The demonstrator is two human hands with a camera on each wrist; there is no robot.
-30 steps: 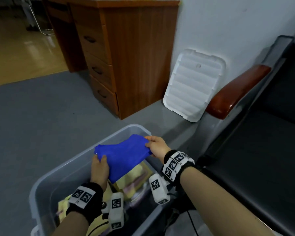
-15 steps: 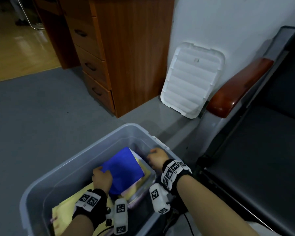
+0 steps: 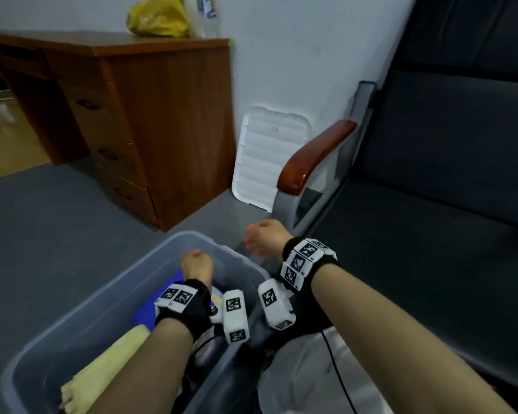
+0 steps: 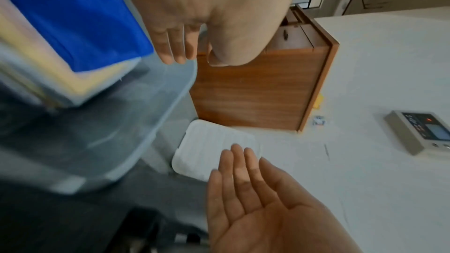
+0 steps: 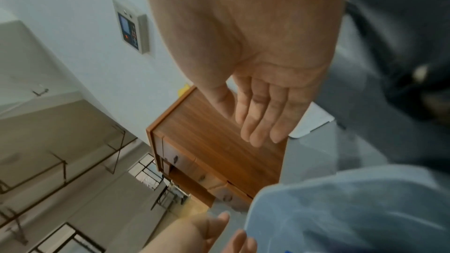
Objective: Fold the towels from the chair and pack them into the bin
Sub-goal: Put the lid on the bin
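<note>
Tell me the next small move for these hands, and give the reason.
Probably fit the white lid that leans on the wall onto the bin. Both the left hand and right hand are open and hold nothing, the blue towel lies on the stack inside, and no towel shows on the chair seat.

blue towel (image 3: pixel 145 312): we see only slivers beside the left forearm.
bin (image 3: pixel 81 321): near end cut off by the frame's bottom edge.
left hand (image 3: pixel 197 265): fingertips out of our sight in the head view.

blue towel (image 3: pixel 178 279), yellow towel (image 3: pixel 108 366), grey bin (image 3: pixel 81 309).
</note>
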